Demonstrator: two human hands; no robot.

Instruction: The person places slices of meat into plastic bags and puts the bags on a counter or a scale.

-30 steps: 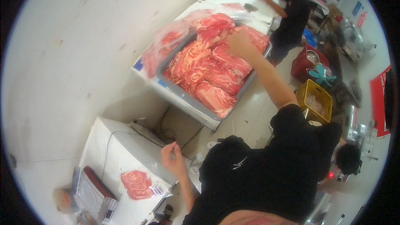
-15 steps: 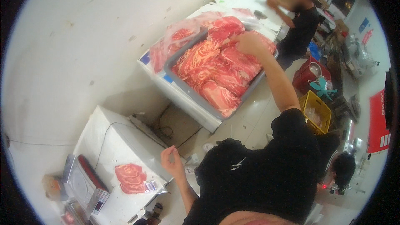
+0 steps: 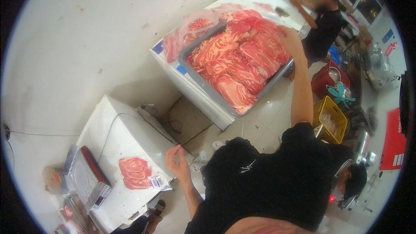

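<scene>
A grey tray heaped with thin slices of red, fat-marbled meat sits on a white chest-like surface. My right hand touches the heap at the tray's far right edge. Its fingertips are lost against the meat, so I cannot make out whether they grip a slice. My left hand hangs in the air beside the lower white chest. Its thumb and fingertips meet in a loose pinch with nothing visible between them. A flat pack of meat slices lies on that lower chest.
A digital scale stands beside the meat pack. Clear plastic wrap with meat lies behind the tray. At the far right, a person in black stands by the worktop. A yellow crate and red bin sit to my right.
My right hand has moved right, from the middle of the meat heap to its far right edge. My left hand stays near the lower chest, fingers still pinched. The view has shifted slightly.
</scene>
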